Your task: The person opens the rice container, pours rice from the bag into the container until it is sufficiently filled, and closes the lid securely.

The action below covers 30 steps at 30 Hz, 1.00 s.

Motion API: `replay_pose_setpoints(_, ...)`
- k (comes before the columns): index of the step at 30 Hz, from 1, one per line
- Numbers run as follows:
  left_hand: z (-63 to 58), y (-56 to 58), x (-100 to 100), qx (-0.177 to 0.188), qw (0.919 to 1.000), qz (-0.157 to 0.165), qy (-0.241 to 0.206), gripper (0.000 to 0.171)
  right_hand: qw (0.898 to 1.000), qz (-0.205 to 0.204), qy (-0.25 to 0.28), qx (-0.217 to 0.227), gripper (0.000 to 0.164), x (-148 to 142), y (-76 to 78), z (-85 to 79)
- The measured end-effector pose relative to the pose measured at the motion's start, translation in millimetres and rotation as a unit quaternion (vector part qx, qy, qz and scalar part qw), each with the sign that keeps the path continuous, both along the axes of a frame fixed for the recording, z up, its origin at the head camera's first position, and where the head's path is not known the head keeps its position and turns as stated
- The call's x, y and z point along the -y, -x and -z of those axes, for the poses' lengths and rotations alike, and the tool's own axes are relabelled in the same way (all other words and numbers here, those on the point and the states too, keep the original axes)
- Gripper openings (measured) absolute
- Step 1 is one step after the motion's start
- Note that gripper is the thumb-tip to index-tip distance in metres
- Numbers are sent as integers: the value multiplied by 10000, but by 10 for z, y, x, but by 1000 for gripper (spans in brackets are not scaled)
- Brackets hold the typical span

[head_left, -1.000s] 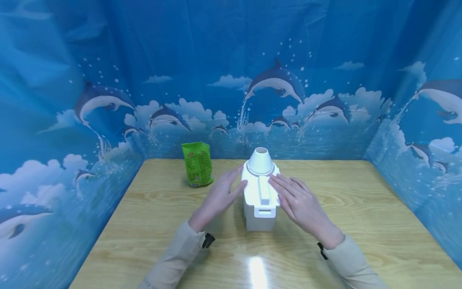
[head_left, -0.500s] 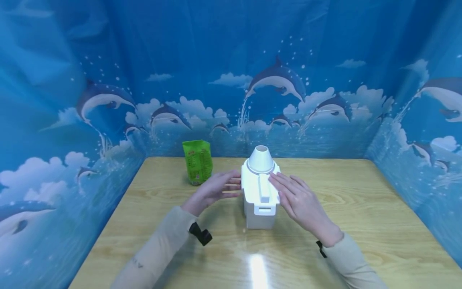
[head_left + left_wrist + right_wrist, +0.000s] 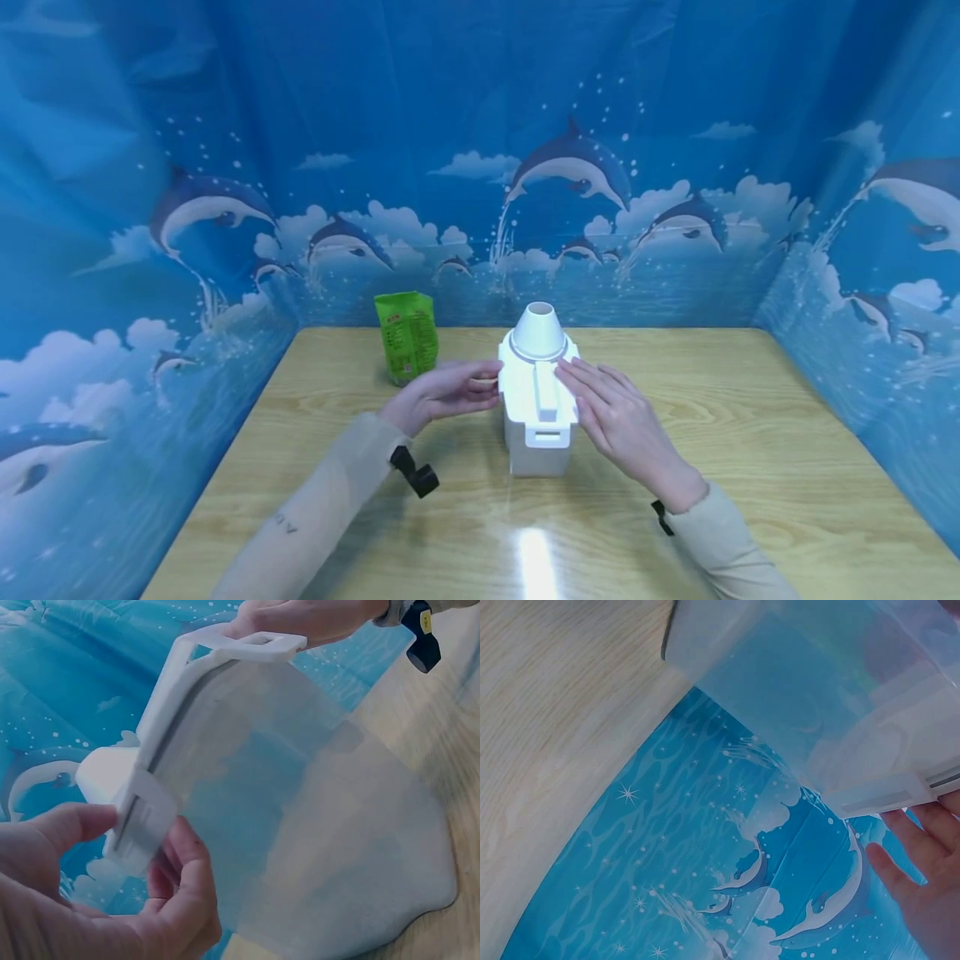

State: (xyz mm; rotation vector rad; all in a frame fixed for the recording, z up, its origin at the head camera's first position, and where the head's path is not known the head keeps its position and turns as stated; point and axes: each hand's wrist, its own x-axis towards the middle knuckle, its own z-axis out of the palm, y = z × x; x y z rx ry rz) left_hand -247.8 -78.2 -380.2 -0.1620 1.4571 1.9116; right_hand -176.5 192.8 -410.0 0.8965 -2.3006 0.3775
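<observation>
A translucent storage container (image 3: 540,462) stands on the table under a white lid (image 3: 517,392) with a cone-shaped cap (image 3: 539,333) at its far end and a raised handle (image 3: 545,396). At the container's left side, my left hand (image 3: 444,392) pinches a side latch (image 3: 148,829), thumb on its upper edge and fingers curled beneath, as the left wrist view shows. My right hand (image 3: 618,421) rests on the lid's right side with its fingers straight, fingertips beside the handle. The front latch (image 3: 547,437) lies folded down over the container's near wall.
A green printed bag (image 3: 407,337) stands upright behind and left of my left hand. Under everything is a wood-grain table (image 3: 750,467). A blue dolphin-print curtain (image 3: 420,167) encloses the back and both sides.
My left hand has turned and moved slightly left and lower, from spread fingers at the lid's edge to a pinch on the side latch. My right hand has stayed on the lid.
</observation>
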Motion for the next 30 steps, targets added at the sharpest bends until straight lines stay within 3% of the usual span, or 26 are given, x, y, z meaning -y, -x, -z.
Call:
replay_pose_setpoints(23,134,31,-51,-295,9993,132,-193,19,9998,106,-19,147,44,6,-26,-11)
replay_pose_setpoints(30,91,5,-80,-524,9985,-106,-151,18,9997,162,13,208,42,12,-26,-2)
